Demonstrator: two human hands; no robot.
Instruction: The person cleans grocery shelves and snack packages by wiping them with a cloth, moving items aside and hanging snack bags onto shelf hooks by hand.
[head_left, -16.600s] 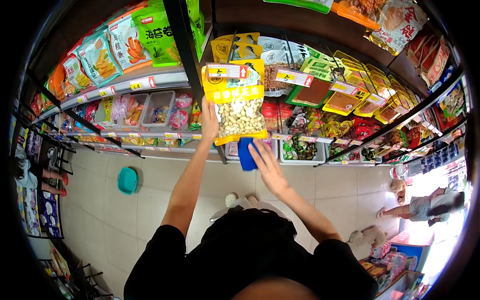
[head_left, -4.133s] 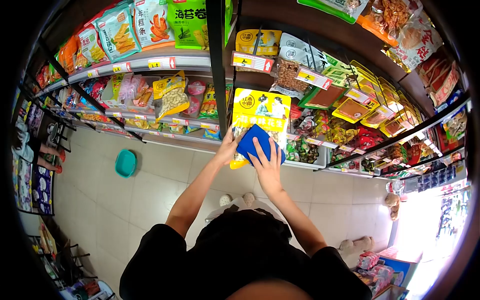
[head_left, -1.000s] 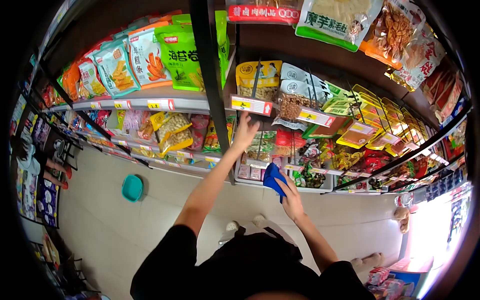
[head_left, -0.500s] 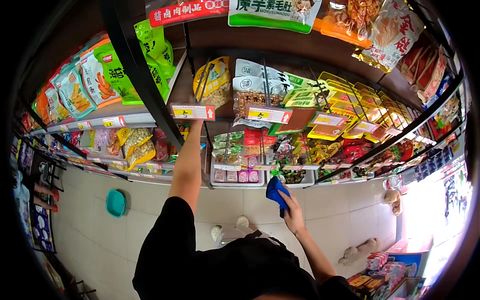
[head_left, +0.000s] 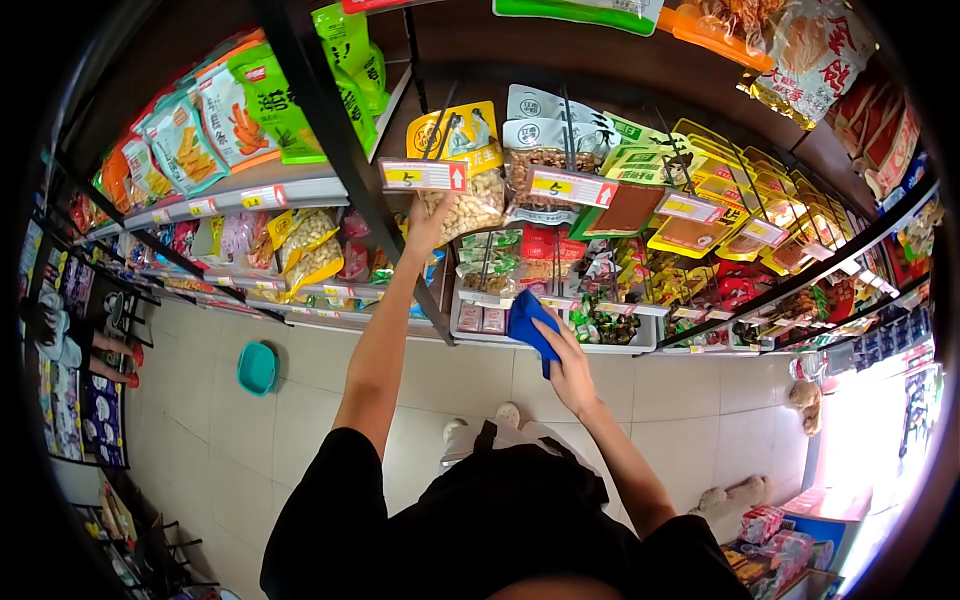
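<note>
Reaches up into a snack rack [head_left: 310,192] with the left hand [head_left: 430,225], touching the lower left edge of a yellow nut bag [head_left: 473,205] just below and behind a price tag [head_left: 423,176]. Curls the left fingers in at that edge; cannot tell, with the contact partly hidden, whether pinching the bag or merely bracing it. Shows the bag on the rack, slightly tilted, its clear lower half full of pale nuts, just beside a row of white bags [head_left: 545,165] and near a slanting black post [head_left: 335,125].

Holds a folded blue cloth [head_left: 527,325] lower down in the right hand [head_left: 568,365], pinching it between thumb and fingers, in front of a white tray [head_left: 608,348] of small wrapped snacks and well apart from the nut bag. Stands facing the rack in a black top and pale shoes [head_left: 508,412].

Beyond the post, shows green bags [head_left: 275,105] on the upper left shelf and more nut bags [head_left: 310,255], leaning together, on the one below. Includes a teal basin [head_left: 257,368] on the tiled floor to the left and, near the far left edge, another person [head_left: 68,350].
</note>
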